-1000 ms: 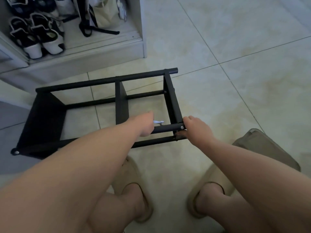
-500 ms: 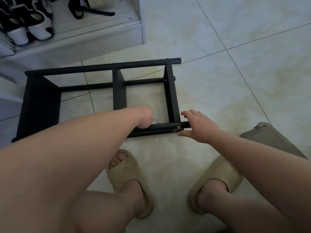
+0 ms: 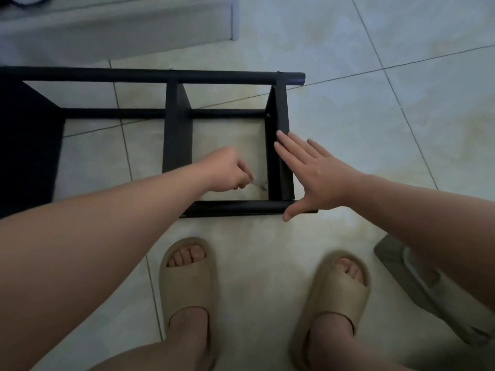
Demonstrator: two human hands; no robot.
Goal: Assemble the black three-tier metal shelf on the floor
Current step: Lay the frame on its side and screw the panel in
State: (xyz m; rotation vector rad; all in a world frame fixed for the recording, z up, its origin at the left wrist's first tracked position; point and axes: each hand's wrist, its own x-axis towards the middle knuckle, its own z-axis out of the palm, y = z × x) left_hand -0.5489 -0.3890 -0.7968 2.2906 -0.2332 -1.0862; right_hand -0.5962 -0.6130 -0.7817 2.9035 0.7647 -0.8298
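Black shelf (image 3: 176, 129) lies on its side on the tile floor (image 3: 348, 76), just ahead of the person's feet. The frame is put together as far as shown: long far bar (image 3: 160, 75) across the top, a second bar (image 3: 120, 113) below it, and a near bar (image 3: 241, 207) closest to the feet. Three flat panels cross between them: a wide dark one at the left edge (image 3: 29, 143), a middle one, and a right end panel (image 3: 280, 116).

Left hand (image 3: 227, 172) reaches into the open bay between the middle and right panels. Its fingers are curled and pinch a small pale object (image 3: 257, 183), too blurred to identify. The tip points toward the lower inside corner of the right end panel; contact unclear.

Right hand (image 3: 313, 172) is flat with fingers straight and slightly spread. The fingertips (image 3: 281, 137) lie on the outer face of the right end panel, and the thumb rests over the right end of the near bar.

Both feet wear tan slippers, left (image 3: 187, 285) and right (image 3: 340, 290), standing on the floor near the near bar. White cabinet base (image 3: 120, 36) at top left, behind the shelf. Grey object (image 3: 417, 285) on the floor at lower right, partly under the right forearm, unclear what.
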